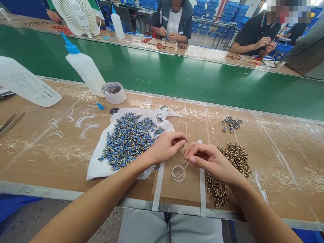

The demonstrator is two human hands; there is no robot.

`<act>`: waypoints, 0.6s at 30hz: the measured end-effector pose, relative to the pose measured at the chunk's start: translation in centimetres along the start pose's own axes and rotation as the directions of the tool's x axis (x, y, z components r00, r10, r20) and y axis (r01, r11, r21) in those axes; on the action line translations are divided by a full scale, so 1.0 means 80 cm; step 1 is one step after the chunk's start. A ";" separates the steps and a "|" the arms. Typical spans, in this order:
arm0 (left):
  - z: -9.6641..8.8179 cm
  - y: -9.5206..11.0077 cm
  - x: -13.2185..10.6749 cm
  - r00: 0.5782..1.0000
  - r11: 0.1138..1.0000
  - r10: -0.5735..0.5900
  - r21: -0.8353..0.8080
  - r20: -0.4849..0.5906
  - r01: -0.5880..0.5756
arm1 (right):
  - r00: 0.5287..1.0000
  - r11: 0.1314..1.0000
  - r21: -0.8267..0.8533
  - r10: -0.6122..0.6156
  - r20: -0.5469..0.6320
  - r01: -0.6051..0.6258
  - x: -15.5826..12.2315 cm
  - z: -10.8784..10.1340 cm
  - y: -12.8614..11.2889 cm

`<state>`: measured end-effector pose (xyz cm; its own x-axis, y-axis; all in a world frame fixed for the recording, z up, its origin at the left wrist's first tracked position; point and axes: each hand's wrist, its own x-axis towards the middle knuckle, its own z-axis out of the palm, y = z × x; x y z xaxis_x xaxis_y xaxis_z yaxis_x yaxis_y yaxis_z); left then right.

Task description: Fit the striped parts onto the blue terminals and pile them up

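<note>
My left hand (168, 147) hovers over the taped cardboard piece with its fingertips pinched together. What sits between them is too small to make out. Close beside it, my right hand (214, 162) is closed on a thin pale stick (186, 165), which slants down toward a small clear round cup (178, 180) on the cardboard (177, 193). Left of the cup, a large pile of small blue-and-yellow pieces (131, 140) lies on white sheeting (97, 170). Dark-and-cream small pieces (234, 158) are heaped beside and partly behind my right hand.
A smaller blue-and-yellow cluster (231, 124) lies farther back. At left are a blue-tipped bottle (86, 71), a tape roll (117, 94), a large white bottle (27, 82), a blue cap (100, 106) and tweezers (11, 123). Beyond the green strip (177, 74), several people work.
</note>
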<state>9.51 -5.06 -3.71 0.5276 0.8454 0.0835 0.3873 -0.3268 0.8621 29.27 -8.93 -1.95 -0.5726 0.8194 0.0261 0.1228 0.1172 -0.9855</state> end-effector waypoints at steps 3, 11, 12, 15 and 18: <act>0.003 0.000 -0.001 0.999 0.999 0.000 -0.037 0.053 0.002 | 0.974 0.998 0.043 -0.040 -0.223 0.051 -0.001 -0.012 0.005; 0.007 -0.004 -0.002 0.991 0.997 -0.012 -0.080 0.134 0.023 | 0.751 0.983 -0.163 -0.173 -0.637 0.088 0.005 -0.010 0.015; 0.007 -0.003 -0.002 0.990 0.996 -0.013 -0.080 0.141 0.024 | 0.747 0.979 -0.184 -0.184 -0.639 0.083 0.005 -0.008 0.016; 0.007 -0.002 -0.002 0.986 0.997 -0.006 -0.074 0.165 0.018 | 0.754 0.969 -0.239 -0.200 -0.626 0.059 0.006 -0.004 0.020; 0.007 -0.002 -0.001 0.981 0.999 0.010 -0.049 0.191 -0.001 | 0.779 0.956 -0.291 -0.208 -0.591 0.035 0.005 -0.003 0.024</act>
<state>9.83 -5.29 -4.08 0.6665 0.7455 -0.0049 0.3496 -0.3067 0.8852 29.45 -8.25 -3.78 0.0077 0.9458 0.3246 0.3334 0.3036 -0.8926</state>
